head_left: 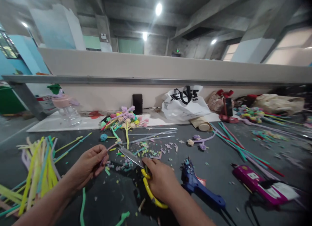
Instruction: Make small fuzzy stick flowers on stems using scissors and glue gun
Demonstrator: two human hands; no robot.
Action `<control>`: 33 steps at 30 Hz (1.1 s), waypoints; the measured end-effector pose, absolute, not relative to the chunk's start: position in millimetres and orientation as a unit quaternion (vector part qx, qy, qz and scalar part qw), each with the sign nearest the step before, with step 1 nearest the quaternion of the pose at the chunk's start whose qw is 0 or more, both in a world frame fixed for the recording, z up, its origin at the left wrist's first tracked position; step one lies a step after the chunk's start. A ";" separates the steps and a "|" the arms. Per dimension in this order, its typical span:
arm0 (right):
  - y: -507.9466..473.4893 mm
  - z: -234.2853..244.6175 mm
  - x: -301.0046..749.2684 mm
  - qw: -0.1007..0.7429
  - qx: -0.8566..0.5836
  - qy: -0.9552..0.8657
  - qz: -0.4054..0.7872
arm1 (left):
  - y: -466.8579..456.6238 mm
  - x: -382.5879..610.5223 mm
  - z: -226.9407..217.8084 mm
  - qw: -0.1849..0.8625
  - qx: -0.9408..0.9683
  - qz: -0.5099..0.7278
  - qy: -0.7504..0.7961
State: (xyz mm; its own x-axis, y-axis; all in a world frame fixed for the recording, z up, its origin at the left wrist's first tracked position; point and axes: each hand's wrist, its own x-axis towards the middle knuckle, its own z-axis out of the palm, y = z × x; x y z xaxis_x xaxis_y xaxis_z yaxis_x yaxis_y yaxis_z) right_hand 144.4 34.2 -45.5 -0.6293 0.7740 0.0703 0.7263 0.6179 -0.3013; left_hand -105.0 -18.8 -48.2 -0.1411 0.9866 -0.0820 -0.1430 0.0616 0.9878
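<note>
My left hand pinches a thin pink-purple pipe cleaner whose far end reaches the scissor tips. In my right hand is a pair of scissors with yellow handles, the blades pointing up and left. The blades look nearly closed. Around and beyond them lie many small cut pieces of coloured pipe cleaner. A heap of pipe-cleaner flowers lies behind, and a blue-headed one sits near my left hand. A purple flower stem rests to the right.
Bundled pipe cleaners lie at the left. A blue glue gun and a magenta device are on the right. At the back stand a clear bottle, a black phone and a white bag.
</note>
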 end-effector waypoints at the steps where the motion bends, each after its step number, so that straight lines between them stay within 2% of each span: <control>1: 33.1 -46.0 143.9 0.093 -0.420 -0.895 0.118 | -18.4 -104.0 -50.2 0.516 0.414 0.539 0.521; 14: 12.6 -53.5 137.2 0.071 -0.373 -0.919 0.109 | -12.9 -104.5 -50.1 0.522 0.471 0.481 0.524; 20: 11.5 -50.2 135.0 0.070 -0.373 -0.920 0.101 | 2.0 -71.8 -18.4 0.525 0.579 0.299 0.547; 22: 11.7 -51.0 134.8 0.073 -0.374 -0.919 0.101 | 11.4 -56.5 -5.2 0.484 0.642 0.232 0.547; 24: 12.1 -52.3 135.2 0.079 -0.371 -0.920 0.099 | 25.2 -41.7 2.0 0.401 0.717 0.179 0.541; 27: 12.6 -53.6 136.4 0.090 -0.361 -0.924 0.087 | 54.7 -22.0 -0.1 0.185 0.830 0.076 0.520; 33: 12.2 -51.1 137.5 0.093 -0.355 -0.926 0.084 | 123.4 4.4 -26.5 0.068 0.831 0.036 0.550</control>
